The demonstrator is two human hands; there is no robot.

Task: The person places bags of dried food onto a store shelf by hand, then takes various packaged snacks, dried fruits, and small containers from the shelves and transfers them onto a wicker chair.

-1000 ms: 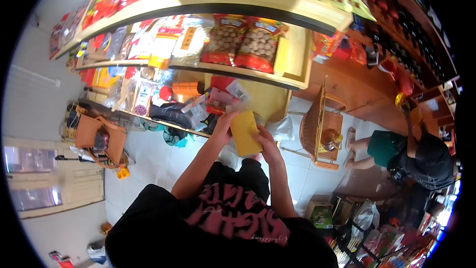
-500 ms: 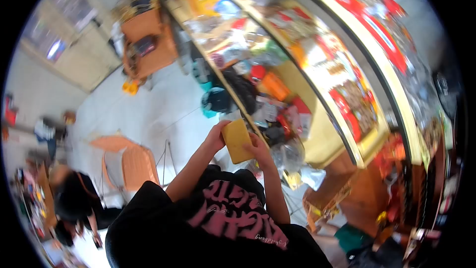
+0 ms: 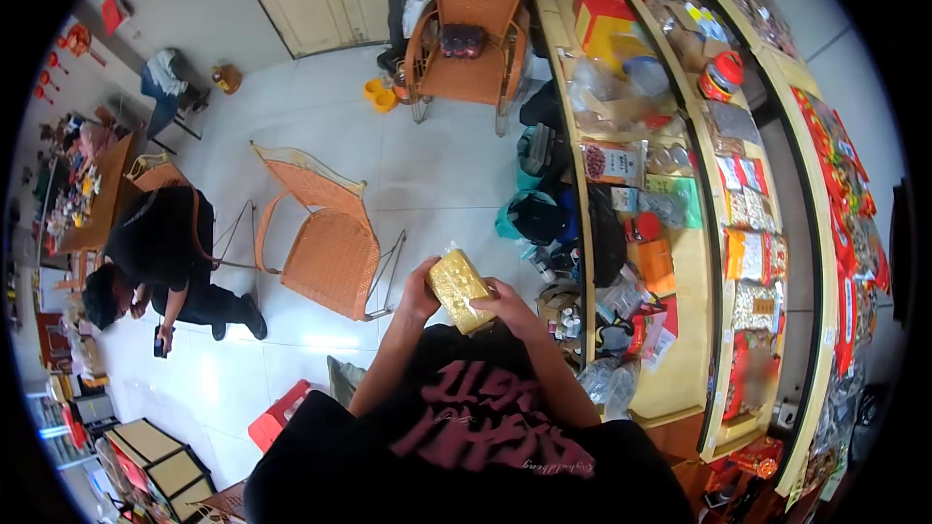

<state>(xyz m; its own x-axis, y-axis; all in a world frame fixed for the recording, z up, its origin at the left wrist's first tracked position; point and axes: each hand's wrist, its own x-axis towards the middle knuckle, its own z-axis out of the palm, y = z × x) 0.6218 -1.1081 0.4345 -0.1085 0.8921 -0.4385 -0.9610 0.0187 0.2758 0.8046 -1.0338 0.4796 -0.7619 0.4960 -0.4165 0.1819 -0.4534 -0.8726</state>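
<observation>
One left hand and one right hand hold one yellow package, fingers bent around its two sides, in front of the black shirt. Two red-lidded jars are on the shelves at the right.

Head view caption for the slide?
Left hand and right hand hold a yellow brick-shaped package beside stocked grocery shelves.

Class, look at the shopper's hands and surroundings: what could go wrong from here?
The yellow pack is held between the left hand and right hand, above the tiled floor; a loose grip could drop it. The wicker chair stands close ahead and might be bumped. The shelves beside the right arm could catch an elbow.
</observation>
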